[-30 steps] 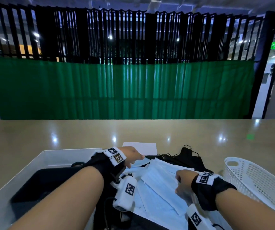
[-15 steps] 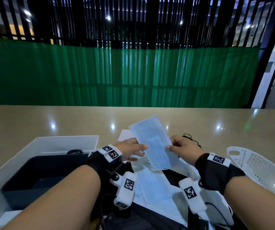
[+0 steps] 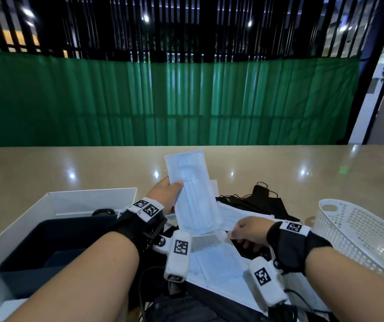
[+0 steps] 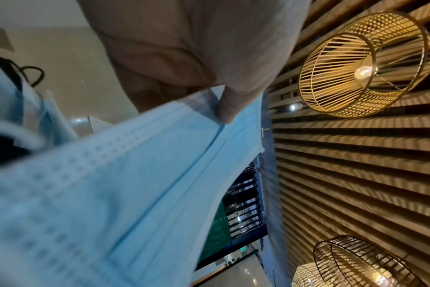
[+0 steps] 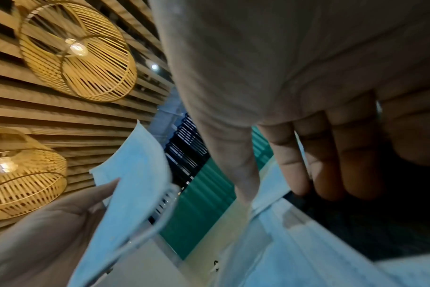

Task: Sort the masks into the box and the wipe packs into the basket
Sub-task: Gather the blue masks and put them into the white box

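A light blue mask (image 3: 193,194) stands upright above the table, my left hand (image 3: 169,194) pinching its left edge; in the left wrist view the thumb (image 4: 233,104) presses on that blue mask (image 4: 111,174). My right hand (image 3: 244,234) is lower, at the pile of blue masks (image 3: 216,259), and pinches the edge of one lying there (image 5: 295,242). Black masks (image 3: 265,202) lie behind the pile. The white box (image 3: 70,201) with a dark inside is at the left. At the right stands the white basket (image 3: 360,228). I see no wipe pack.
The beige table (image 3: 70,166) stretches to a green curtain (image 3: 186,101) at the back. A white sheet (image 3: 213,185) lies behind the held mask. Cables and dark cloth (image 3: 186,305) lie at the near edge, below my wrists.
My right hand has let go of the lifted mask and dropped to the pile. My left hand keeps that mask alone and has raised it more upright.
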`<state>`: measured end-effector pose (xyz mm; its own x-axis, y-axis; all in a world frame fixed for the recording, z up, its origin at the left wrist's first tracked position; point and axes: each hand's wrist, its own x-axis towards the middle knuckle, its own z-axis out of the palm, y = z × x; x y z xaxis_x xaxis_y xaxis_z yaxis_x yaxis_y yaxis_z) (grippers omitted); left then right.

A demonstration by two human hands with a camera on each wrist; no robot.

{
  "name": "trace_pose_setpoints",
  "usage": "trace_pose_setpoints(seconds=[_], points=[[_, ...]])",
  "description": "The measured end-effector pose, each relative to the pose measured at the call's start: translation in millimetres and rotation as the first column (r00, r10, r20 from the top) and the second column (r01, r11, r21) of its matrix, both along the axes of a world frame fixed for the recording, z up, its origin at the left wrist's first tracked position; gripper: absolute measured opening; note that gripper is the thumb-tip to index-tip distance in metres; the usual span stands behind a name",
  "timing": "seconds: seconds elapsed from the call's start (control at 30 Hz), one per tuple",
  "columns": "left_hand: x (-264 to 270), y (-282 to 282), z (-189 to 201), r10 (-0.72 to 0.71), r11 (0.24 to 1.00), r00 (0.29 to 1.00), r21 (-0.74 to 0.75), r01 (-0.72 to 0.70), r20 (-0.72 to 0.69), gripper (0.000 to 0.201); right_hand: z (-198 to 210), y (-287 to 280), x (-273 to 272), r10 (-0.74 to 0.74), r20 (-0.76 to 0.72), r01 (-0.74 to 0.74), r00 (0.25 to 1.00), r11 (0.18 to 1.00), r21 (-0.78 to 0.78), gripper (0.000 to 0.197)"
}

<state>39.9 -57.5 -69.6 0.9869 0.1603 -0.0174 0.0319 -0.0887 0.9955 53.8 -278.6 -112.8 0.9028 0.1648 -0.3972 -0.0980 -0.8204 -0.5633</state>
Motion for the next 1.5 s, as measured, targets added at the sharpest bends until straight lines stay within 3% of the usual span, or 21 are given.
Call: trace_pose_setpoints(seconds=[0.17,0.37,0.63,0.8,0.97,1.13,1.2,1.3,1.43,1.5], points=[[-2,-3,4,-0.016,1.000,0.999,-0.010,0.015,-0.032,0.016,6,10,-6,0.083,0.038,-0.077,0.996,0.989,-0.128,0.027],[-2,-3,6,0.007,0.999,0.999,0.045,-0.005,-0.041,0.014,-1,20,1,0.103,0.103,-0.088,0.989,0.986,-0.142,0.023],[-7,-6,10,-0.002,0.998,0.997,0.069,0.007,-0.075,0.018,-14,30,-6,0.207,0.000,-0.195,0.978,0.924,-0.330,0.032],[-9,-9,10,-0.019,0.998,0.997,0.059,0.023,-0.070,0.017,-13,26,-8,0.200,-0.017,-0.197,0.980,0.940,-0.279,0.036],[-8,-9,10,-0.015,0.997,0.998,0.077,0.021,-0.068,0.034,-14,15,-11,0.096,0.015,-0.095,0.995,0.995,-0.035,0.040],[-7,-7,10,-0.013,0.999,0.997,0.051,0.017,-0.075,0.035,13,3,-14,0.055,0.108,-0.079,0.993,0.968,0.238,0.030],[-6,-6,11,-0.018,0.997,0.996,0.075,0.024,-0.082,0.031,26,-1,-14,-0.004,0.139,-0.060,0.990,0.891,0.449,0.029],[-5,-5,11,-0.012,0.993,0.996,0.116,0.022,-0.084,0.026,36,-12,-13,-0.151,0.113,0.025,0.982,0.700,0.714,0.036],[-3,-3,10,0.001,0.997,0.995,0.071,0.006,-0.098,0.025,39,-15,-10,-0.307,0.125,0.060,0.944,0.529,0.846,0.018],[-1,-2,9,0.005,0.999,0.995,0.036,-0.001,-0.099,0.021,37,-16,-7,-0.359,0.093,0.084,0.929,0.447,0.890,0.018]])
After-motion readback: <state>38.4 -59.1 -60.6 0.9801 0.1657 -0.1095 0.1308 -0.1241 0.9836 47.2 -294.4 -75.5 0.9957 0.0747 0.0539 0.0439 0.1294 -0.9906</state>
